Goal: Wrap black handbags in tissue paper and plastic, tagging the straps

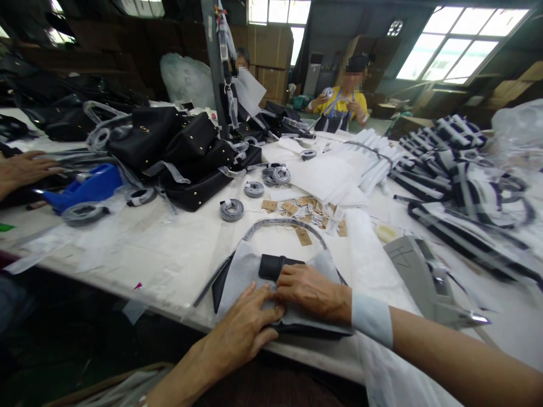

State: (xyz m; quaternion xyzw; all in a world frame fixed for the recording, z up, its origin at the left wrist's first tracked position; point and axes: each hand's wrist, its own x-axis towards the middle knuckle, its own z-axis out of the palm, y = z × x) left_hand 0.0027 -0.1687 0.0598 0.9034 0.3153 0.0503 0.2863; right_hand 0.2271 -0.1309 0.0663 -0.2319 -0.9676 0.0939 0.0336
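Note:
A black handbag [219, 288] lies on the table edge in front of me, with its wrapped handle [288, 222] arched away. A pale grey protective sheet [241, 271] covers most of its front. Over the sheet shows a black closure strap [271, 265] with a wider tab. My right hand [311, 289] is curled over the lower part of this strap, its fingers bent together; their tips are partly hidden. My left hand [250, 316] rests on the sheet with its fingers stretched out, their tips beside a small metallic piece just under the right fingers.
Paper tags [303, 236] lie beyond the bag, near coiled wrapped straps [231, 210]. A grey tape dispenser [418, 271] stands at right, a blue one [91, 189] at left. Black bags [186, 147] are piled behind. Another person's hand [25, 169] is at far left; a person in yellow [339, 102] works opposite.

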